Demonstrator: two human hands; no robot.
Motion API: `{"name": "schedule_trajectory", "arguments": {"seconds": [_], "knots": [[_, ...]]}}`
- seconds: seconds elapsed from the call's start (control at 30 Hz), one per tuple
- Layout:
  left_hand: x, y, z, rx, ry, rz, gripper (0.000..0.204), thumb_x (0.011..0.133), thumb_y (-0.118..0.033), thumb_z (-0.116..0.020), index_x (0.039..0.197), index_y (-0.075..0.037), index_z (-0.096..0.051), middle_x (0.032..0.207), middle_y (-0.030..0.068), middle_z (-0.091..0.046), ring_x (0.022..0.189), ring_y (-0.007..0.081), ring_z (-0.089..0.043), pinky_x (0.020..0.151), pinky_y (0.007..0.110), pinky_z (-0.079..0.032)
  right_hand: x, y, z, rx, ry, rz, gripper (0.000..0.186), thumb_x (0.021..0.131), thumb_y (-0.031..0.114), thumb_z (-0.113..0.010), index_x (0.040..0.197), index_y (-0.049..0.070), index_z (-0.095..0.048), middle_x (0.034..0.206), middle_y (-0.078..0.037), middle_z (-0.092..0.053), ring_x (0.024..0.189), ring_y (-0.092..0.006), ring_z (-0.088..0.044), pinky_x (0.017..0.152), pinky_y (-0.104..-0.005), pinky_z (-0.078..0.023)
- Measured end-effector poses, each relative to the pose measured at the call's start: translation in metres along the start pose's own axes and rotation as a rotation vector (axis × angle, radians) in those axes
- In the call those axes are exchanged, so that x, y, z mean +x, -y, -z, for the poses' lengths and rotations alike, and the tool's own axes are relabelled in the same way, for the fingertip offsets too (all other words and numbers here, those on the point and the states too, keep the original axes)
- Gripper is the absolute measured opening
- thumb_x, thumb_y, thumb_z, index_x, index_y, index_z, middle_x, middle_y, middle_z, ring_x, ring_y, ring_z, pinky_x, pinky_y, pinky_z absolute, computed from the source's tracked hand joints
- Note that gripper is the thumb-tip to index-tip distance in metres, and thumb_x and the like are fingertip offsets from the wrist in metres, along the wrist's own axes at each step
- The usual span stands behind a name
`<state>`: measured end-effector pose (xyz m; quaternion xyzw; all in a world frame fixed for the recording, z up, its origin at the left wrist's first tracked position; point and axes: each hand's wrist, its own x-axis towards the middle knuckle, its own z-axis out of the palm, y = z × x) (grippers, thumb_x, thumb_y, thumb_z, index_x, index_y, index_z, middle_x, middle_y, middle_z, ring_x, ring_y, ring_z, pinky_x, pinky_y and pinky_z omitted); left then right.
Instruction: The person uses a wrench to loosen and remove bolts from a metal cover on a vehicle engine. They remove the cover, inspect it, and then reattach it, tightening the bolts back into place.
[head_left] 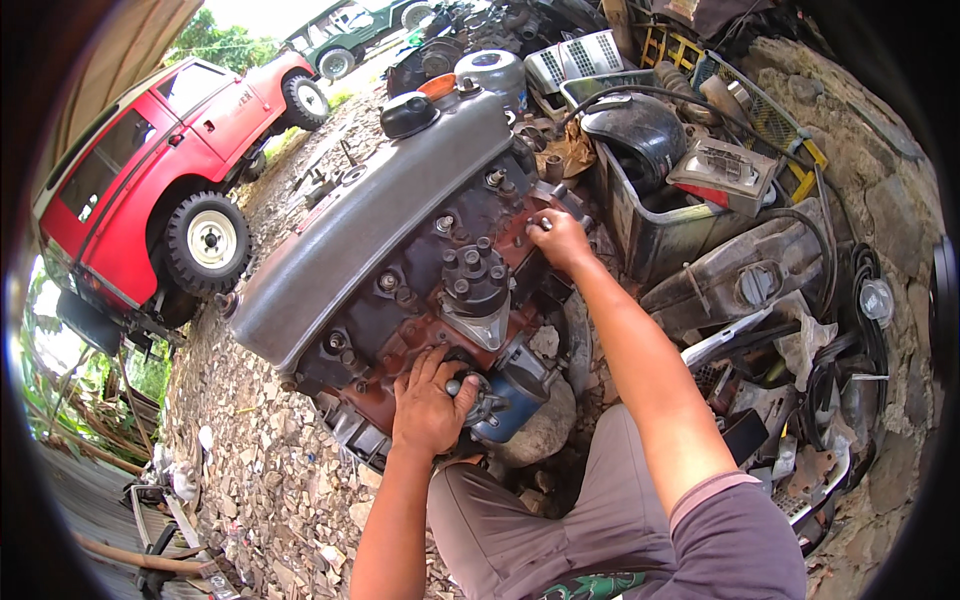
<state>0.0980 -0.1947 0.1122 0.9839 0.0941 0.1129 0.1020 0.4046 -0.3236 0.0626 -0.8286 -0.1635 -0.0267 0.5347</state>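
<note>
An engine with a reddish-brown block [398,345] stands tilted in front of me, topped by a long grey valve cover [375,220]. My left hand [432,405] lies against the block's near side, thumb and fingers closed around a dark metal engine part [485,405]. A blue cylinder, probably an oil filter [512,398], sits just right of that part. Farther along the block, my right hand [562,242] is closed on a small metal piece [545,223] whose round end shows between the fingers. Between both hands rises a black distributor [473,272] with several posts.
A black oil filler cap [408,115] tops the cover. Right of the engine, a grey bin [655,235] holds a black helmet [635,130] and a lamp unit [725,175]. Loose parts crowd the right side. Stony ground [260,470] spreads left, toward a red vehicle [170,170].
</note>
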Motion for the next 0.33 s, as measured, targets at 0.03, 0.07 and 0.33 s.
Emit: {"name": "schedule_trajectory", "arguments": {"seconds": [0.03,0.07,0.33], "knots": [[-0.001,0.001,0.000,0.002,-0.001,0.006,0.035,0.093,-0.041,-0.053,0.114,-0.014,-0.062,0.137,0.0133,-0.049,0.132,0.0315,-0.040,0.106,0.048,-0.027,-0.005,0.003,0.001,0.076,-0.055,-0.011,0.042,0.077,0.028,-0.068,0.111,0.004,-0.066,0.104,-0.021,-0.068,0.099,-0.0339,-0.065,0.086,-0.0401,-0.050],[-0.002,0.004,0.001,0.006,-0.006,0.004,0.035,0.093,-0.041,-0.053,0.114,-0.014,-0.062,0.137,0.0132,-0.049,0.132,0.0315,-0.040,0.106,0.048,-0.027,-0.012,0.005,0.004,0.143,-0.110,-0.052,0.037,0.074,0.027,-0.068,0.100,0.001,-0.066,0.090,-0.018,-0.070,0.085,-0.0327,-0.067,0.076,-0.0394,-0.051],[0.000,-0.002,0.000,-0.004,0.015,0.015,0.037,0.093,-0.042,-0.053,0.116,-0.014,-0.062,0.137,0.0133,-0.049,0.132,0.0322,-0.040,0.107,0.047,-0.026,-0.071,-0.058,-0.013,0.049,0.007,-0.060,0.044,0.072,0.022,-0.070,0.112,0.005,-0.062,0.103,-0.024,-0.066,0.104,-0.0321,-0.064,0.092,-0.0383,-0.047]]}}
